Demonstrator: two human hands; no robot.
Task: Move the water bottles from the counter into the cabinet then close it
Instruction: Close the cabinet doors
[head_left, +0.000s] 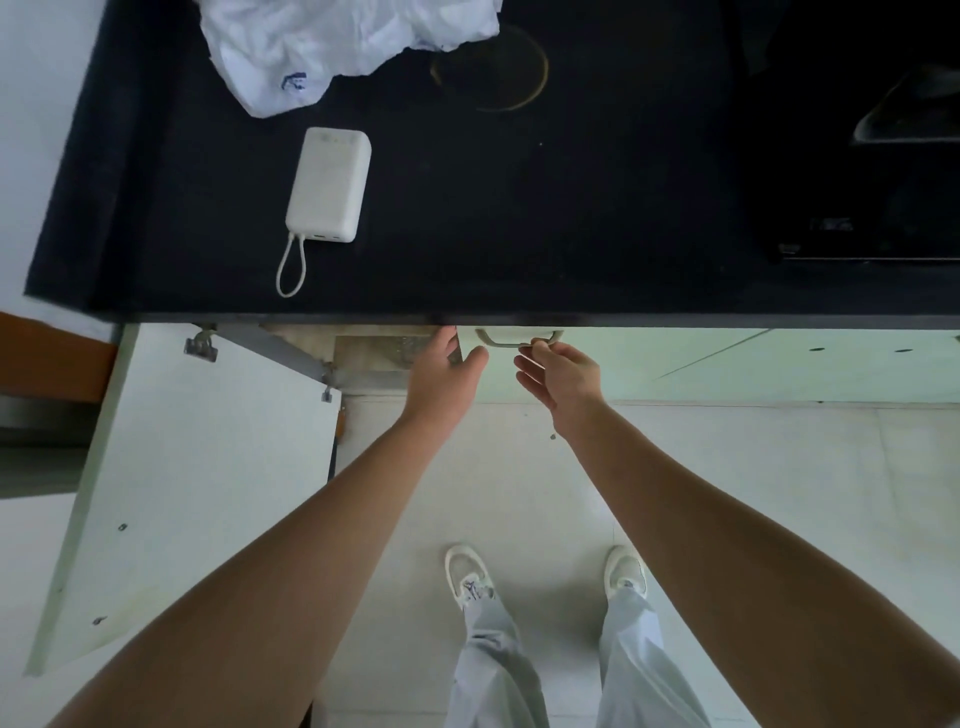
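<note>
Pale green door (675, 364) meets your relaxed left hand (444, 369) at its edge, your right hand (563, 371) loose beside the handle (506, 340): swing it carelessly and you may pinch fingers.

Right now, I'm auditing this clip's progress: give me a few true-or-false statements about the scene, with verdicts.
1. The left cabinet door stands open. True.
2. A white power bank lies on the counter. True.
3. Water bottles stand on the counter. False: none shows there.
4. The right hand rests on the power bank. False: it is at the door handle.
5. The left hand holds a bottle. False: it holds nothing.
</note>
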